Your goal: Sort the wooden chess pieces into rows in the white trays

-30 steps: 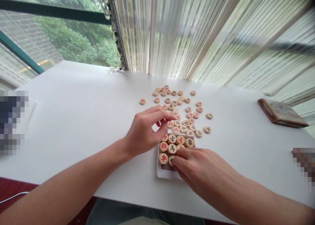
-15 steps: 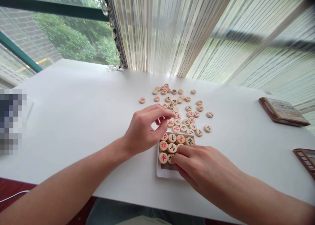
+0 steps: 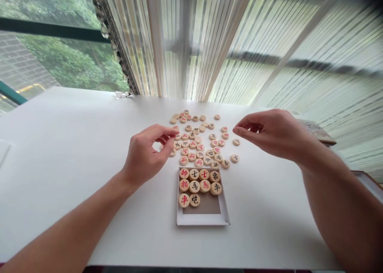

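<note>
A shallow white box [image 3: 225, 217] holds several round wooden Chinese chess pieces in three rows, marked with red and black characters. The black cannon piece [image 3: 194, 200] sits in its front row beside a red chariot piece [image 3: 184, 200]. Loose chess pieces [image 3: 199, 162] lie scattered behind the box, some blank side up. My left hand [image 3: 152, 151] hovers at the left edge of the scatter, thumb and fingers curved and apart, partly covering some pieces. To the right of the scatter, my right hand [image 3: 266, 133] is raised with fingers bent and nothing visible between thumb and forefinger.
The white table [image 3: 74, 153] runs back to a string curtain [image 3: 191, 38] and a window at the left. A flat brown-edged box [image 3: 318, 131] lies behind my right wrist, and another edge [image 3: 366, 179] shows at the far right.
My right hand has let go of the black cannon piece in the box and moved up and away to the right. The view has shifted; my left hand stays near the loose pieces.
</note>
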`<act>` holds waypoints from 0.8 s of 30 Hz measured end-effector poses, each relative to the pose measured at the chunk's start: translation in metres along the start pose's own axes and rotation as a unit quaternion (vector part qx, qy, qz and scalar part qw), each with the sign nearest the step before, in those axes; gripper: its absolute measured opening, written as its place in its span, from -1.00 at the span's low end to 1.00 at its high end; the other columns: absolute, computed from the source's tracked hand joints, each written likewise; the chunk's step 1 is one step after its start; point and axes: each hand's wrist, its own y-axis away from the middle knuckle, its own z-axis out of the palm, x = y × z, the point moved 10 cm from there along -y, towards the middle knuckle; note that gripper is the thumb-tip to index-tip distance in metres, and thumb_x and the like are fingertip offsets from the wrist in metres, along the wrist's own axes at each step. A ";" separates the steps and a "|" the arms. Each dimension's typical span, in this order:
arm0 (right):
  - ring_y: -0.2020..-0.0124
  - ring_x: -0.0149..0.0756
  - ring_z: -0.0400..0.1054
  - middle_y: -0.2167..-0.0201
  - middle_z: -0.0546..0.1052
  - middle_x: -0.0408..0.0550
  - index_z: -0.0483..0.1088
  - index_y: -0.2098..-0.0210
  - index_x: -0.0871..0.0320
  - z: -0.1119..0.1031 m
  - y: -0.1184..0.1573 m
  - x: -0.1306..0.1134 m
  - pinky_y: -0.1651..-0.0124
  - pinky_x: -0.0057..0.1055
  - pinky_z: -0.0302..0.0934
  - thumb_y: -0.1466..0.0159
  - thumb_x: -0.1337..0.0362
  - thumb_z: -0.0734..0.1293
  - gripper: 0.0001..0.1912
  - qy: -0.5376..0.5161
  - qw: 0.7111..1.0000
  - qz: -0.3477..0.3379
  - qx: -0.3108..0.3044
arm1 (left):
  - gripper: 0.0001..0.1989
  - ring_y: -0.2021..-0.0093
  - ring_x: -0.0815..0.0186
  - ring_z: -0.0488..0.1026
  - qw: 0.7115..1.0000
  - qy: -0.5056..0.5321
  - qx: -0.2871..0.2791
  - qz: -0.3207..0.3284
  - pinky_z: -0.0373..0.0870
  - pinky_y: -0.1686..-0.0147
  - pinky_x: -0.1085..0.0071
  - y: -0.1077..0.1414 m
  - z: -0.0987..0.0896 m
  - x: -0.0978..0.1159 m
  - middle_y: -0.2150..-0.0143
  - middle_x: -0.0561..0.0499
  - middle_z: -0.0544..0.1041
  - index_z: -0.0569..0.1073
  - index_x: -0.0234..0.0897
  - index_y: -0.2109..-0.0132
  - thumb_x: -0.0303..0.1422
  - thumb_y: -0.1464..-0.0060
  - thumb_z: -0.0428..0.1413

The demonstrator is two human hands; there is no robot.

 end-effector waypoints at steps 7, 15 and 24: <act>0.39 -0.27 0.50 0.40 0.67 -0.08 0.69 0.28 0.13 0.058 -0.006 -0.006 0.32 -0.35 0.29 -0.31 0.23 0.43 -0.84 -0.057 0.991 -0.044 -0.114 | -0.84 0.25 0.29 0.64 0.999 -0.025 -0.022 -0.030 0.53 0.35 0.48 0.001 0.008 -0.014 0.18 -0.01 0.71 0.68 -0.27 0.08 -0.41 -0.24 0.22; 0.34 -0.26 0.45 0.32 0.66 -0.05 0.71 0.10 0.18 0.094 0.001 -0.029 0.25 -0.34 0.24 -0.30 0.32 0.44 -0.78 -0.061 0.977 -0.111 -0.174 | -0.83 0.24 0.31 0.63 0.999 -0.022 -0.036 -0.006 0.56 0.17 0.45 0.004 0.014 -0.007 0.17 -0.01 0.71 0.69 -0.29 0.07 -0.44 -0.25 0.22; 0.32 -0.25 0.44 0.29 0.60 -0.04 0.65 0.23 0.15 0.096 0.002 -0.031 0.18 -0.33 0.24 -0.28 0.32 0.42 -0.87 -0.075 0.974 -0.125 -0.174 | -0.86 0.31 0.32 0.61 0.999 -0.018 -0.035 0.026 0.56 0.14 0.40 0.004 0.016 0.007 0.25 0.00 0.71 0.67 -0.32 0.11 -0.47 -0.25 0.21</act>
